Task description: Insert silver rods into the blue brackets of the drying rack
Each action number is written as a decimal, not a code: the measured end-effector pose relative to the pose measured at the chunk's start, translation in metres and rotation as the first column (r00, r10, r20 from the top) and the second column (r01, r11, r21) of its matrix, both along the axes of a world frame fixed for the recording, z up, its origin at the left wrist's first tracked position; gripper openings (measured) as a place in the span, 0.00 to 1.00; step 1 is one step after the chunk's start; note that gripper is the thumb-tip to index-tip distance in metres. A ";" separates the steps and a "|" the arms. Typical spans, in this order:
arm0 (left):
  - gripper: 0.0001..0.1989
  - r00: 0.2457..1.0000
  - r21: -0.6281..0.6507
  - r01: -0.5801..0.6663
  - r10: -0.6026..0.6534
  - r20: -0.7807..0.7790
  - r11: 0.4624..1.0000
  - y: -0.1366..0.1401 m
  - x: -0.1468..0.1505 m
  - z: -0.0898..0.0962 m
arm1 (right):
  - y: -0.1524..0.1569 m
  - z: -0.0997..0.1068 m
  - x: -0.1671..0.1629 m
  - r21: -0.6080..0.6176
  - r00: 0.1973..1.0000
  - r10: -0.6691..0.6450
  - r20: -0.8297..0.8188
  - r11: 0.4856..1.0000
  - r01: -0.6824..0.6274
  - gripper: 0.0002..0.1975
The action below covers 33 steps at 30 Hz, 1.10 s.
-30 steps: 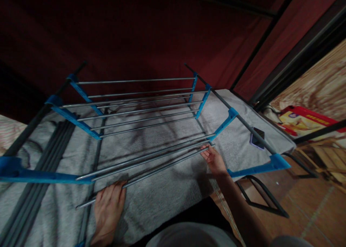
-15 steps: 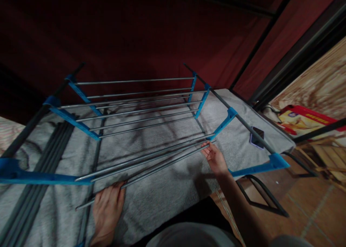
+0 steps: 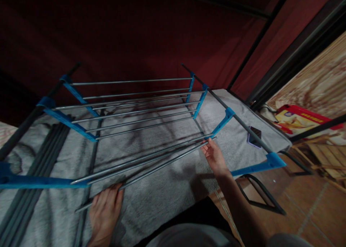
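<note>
A thin grey metal tube slants across the front of a half-built rack. My left hand is wrapped over it near its lower left end, which pokes out past the fingers. Toward the other end, my right hand pinches the same tube close to a blue plastic bracket. Behind it, two further tubes run from the blue bracket at left toward the right side. Farther back, several crossbars join blue brackets on two dark side poles.
Several dark grey poles lie bundled on the grey fleece blanket at left. A phone rests on the blanket at right. Beyond the bed's edge are a red and yellow box and a black metal frame. Dark red fabric hangs behind.
The tube's right end has risen slightly with my right hand, toward the bracket. My left hand still grips the other end. The whole view has shifted a little.
</note>
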State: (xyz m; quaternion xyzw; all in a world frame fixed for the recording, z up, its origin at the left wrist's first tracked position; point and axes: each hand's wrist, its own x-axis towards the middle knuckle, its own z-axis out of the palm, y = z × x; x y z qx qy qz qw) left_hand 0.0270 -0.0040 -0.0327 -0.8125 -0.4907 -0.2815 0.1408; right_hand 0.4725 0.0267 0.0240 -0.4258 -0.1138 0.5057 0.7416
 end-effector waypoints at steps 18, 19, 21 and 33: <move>0.12 1.000 -0.062 -0.003 0.002 -0.005 0.998 0.000 -0.007 -0.010 | 0.016 0.025 0.009 0.081 1.000 -0.002 0.025 0.997 0.000 0.07; 0.12 1.000 -0.064 -0.004 0.003 -0.005 0.998 0.000 -0.008 -0.011 | 0.016 0.026 0.009 0.085 1.000 0.003 0.023 0.996 -0.005 0.07; 0.13 1.000 -0.066 -0.004 0.004 -0.003 0.998 -0.001 -0.008 -0.012 | 0.018 0.027 0.009 0.098 1.000 0.004 0.020 0.995 -0.006 0.06; 0.12 1.000 -0.054 0.010 -0.009 0.021 0.999 -0.001 -0.003 -0.001 | 0.028 0.034 0.015 0.123 0.999 -0.020 0.037 0.992 0.016 0.06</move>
